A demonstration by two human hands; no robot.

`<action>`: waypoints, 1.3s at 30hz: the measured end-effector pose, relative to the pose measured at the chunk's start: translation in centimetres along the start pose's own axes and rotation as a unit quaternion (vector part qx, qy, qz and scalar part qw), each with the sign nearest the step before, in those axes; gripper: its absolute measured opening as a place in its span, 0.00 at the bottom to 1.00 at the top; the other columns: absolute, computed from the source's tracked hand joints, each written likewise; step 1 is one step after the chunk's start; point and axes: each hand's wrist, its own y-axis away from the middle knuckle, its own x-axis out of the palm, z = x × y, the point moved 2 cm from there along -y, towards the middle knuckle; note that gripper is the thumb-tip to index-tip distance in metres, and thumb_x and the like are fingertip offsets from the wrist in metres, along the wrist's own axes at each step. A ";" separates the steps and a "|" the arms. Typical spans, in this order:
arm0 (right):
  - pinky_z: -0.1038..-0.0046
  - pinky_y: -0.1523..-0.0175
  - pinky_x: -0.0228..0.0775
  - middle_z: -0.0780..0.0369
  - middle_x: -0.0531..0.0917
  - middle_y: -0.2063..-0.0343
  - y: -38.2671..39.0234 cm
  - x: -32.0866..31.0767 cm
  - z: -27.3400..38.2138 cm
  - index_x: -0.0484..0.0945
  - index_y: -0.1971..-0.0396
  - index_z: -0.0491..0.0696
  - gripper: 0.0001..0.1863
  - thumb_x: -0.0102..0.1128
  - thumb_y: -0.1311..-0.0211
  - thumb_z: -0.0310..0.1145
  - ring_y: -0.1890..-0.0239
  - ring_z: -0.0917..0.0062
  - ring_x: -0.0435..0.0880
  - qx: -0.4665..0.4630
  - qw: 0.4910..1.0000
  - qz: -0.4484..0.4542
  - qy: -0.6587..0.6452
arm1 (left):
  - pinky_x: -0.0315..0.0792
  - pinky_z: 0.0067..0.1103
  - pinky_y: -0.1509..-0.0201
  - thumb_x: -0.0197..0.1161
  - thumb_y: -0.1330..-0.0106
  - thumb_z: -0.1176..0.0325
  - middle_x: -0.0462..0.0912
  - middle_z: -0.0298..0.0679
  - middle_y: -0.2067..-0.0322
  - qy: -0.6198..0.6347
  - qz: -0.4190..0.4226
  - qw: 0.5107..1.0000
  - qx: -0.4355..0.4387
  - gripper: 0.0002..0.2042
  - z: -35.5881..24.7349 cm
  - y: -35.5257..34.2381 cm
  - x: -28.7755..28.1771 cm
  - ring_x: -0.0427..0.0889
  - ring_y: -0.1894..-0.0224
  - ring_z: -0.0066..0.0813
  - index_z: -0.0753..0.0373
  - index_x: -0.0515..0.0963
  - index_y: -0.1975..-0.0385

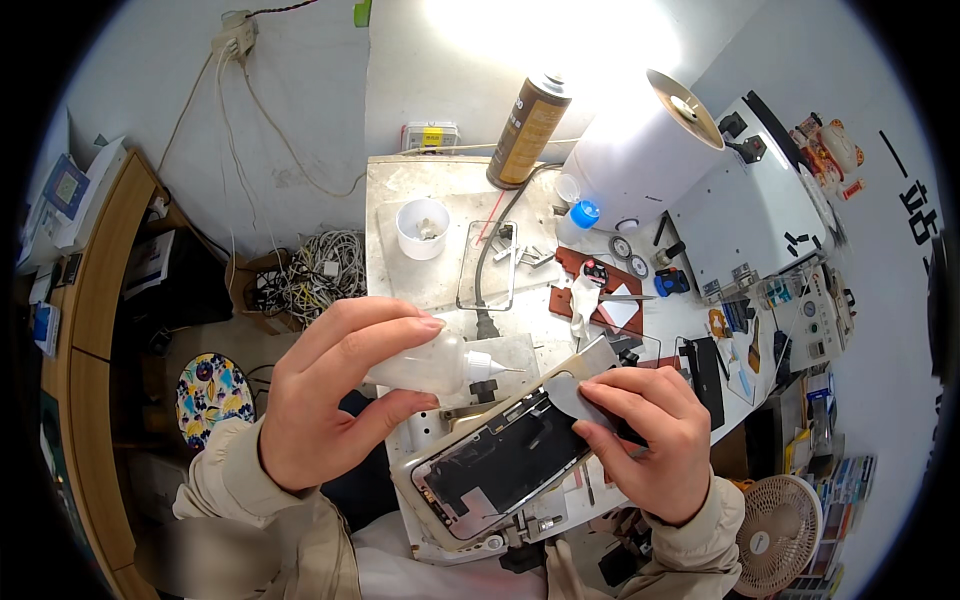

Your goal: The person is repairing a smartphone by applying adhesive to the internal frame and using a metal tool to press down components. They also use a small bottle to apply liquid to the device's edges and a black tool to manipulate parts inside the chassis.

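My left hand [335, 390] is closed round a translucent squeeze bottle [430, 362]. It lies tilted nearly flat in the air, its white cap and thin needle tip pointing right above the top edge of a phone screen assembly [510, 455]. The assembly shows its black inner side and rests slanted on a pale holder [415, 498] at the bench's near side. At the assembly's upper right end, my right hand [655, 440] pinches a thin grey rounded blade [572, 398] between thumb and fingers. The blade touches or overlaps that end; whether it reaches beneath cannot be seen.
Behind stand a white cup [422, 245], a brown spray can [522, 140], a large white cylinder [635, 150] and a blue-capped bottle [578, 220]. A thin phone frame [460, 280] and a dark cable lie mid-bench. Tweezers [625, 297] rest on a red-brown mat [568, 300]. A fan [780, 535] is lower right.
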 end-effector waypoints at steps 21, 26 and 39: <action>0.67 0.58 0.79 0.63 0.89 0.58 0.1 -0.1 0.3 0.89 0.55 0.45 0.19 0.80 0.49 0.28 0.63 0.68 0.84 -0.018 0.999 0.030 -0.005 | 0.79 0.30 0.44 0.80 0.42 0.74 0.83 0.46 0.45 0.002 0.000 1.000 0.004 0.27 -0.3 -0.2 -0.4 0.84 0.46 0.42 0.63 0.82 0.41; 0.68 0.58 0.79 0.63 0.90 0.57 0.0 -0.3 0.2 0.89 0.56 0.44 0.19 0.81 0.49 0.28 0.63 0.68 0.84 -0.051 0.998 0.033 0.020 | 0.78 0.31 0.43 0.80 0.40 0.66 0.84 0.48 0.45 -0.005 -0.005 1.000 0.004 0.25 0.0 0.0 -0.3 0.85 0.46 0.43 0.63 0.81 0.42; 0.67 0.55 0.81 0.62 0.89 0.55 -0.2 -0.6 -0.1 0.89 0.54 0.44 0.22 0.83 0.50 0.32 0.62 0.66 0.85 -0.069 0.996 0.053 0.022 | 0.78 0.31 0.42 0.79 0.38 0.68 0.83 0.47 0.45 0.010 0.015 1.000 -0.003 0.25 -0.1 0.1 -0.1 0.84 0.45 0.42 0.64 0.81 0.42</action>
